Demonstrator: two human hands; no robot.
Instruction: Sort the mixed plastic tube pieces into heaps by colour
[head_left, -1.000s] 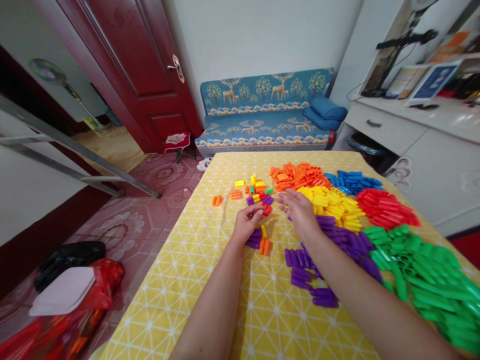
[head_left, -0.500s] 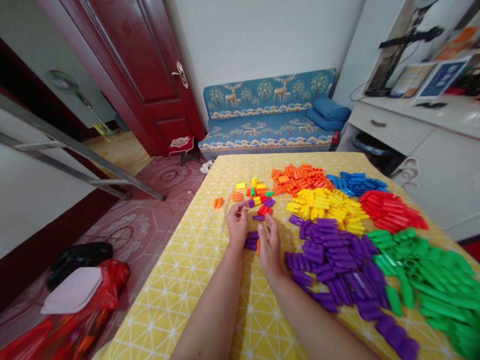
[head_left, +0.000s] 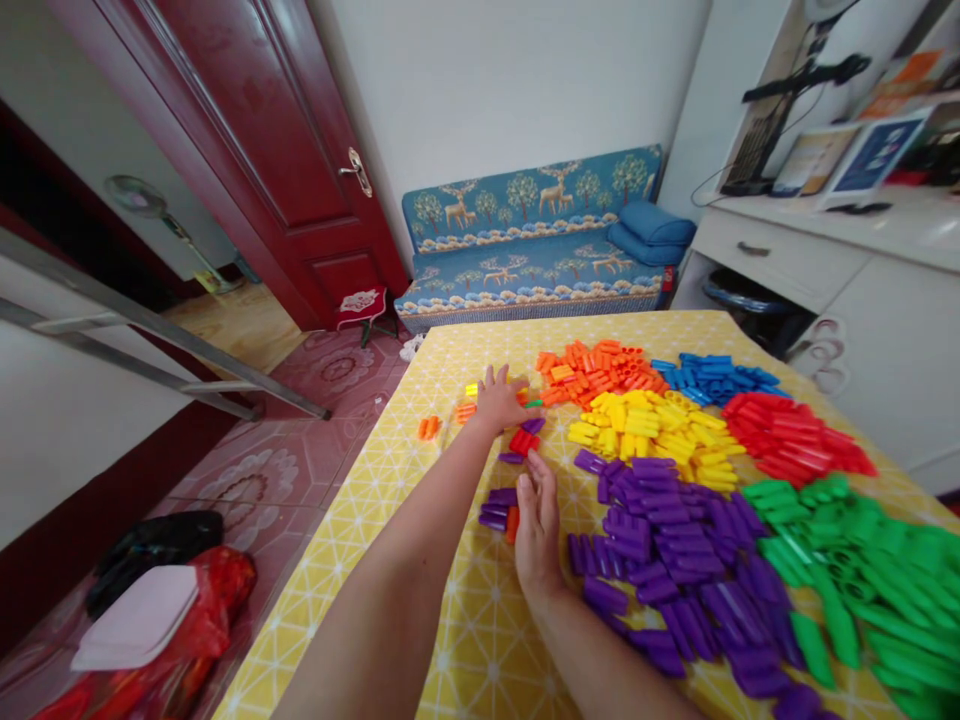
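Observation:
My left hand [head_left: 501, 402] is stretched forward with its fingers spread, over a small group of mixed plastic tube pieces that it partly hides. Beside its fingers, a green piece [head_left: 533, 404] sticks out. Closer to me, my right hand [head_left: 538, 522] is held on edge, fingers loosely extended, with no piece visible in it. Just beyond its fingertips lie red pieces [head_left: 523, 442] and a single purple piece [head_left: 511, 458]. Left of that hand are joined purple pieces [head_left: 498, 508] and an orange piece [head_left: 512, 525]. More orange pieces [head_left: 429, 428] rest farther left.
Right of my hands spread heaps of purple [head_left: 667, 530], yellow [head_left: 656, 430], orange [head_left: 596, 372], blue [head_left: 712, 378], red [head_left: 795, 435] and green pieces [head_left: 885, 560]. They cover much of the yellow patterned tablecloth [head_left: 360, 560]. A blue sofa [head_left: 525, 275] stands beyond the table.
My left hand has reached forward and right, its fingers spreading over the small group. My right hand has stayed about where it was. The view has shifted slightly.

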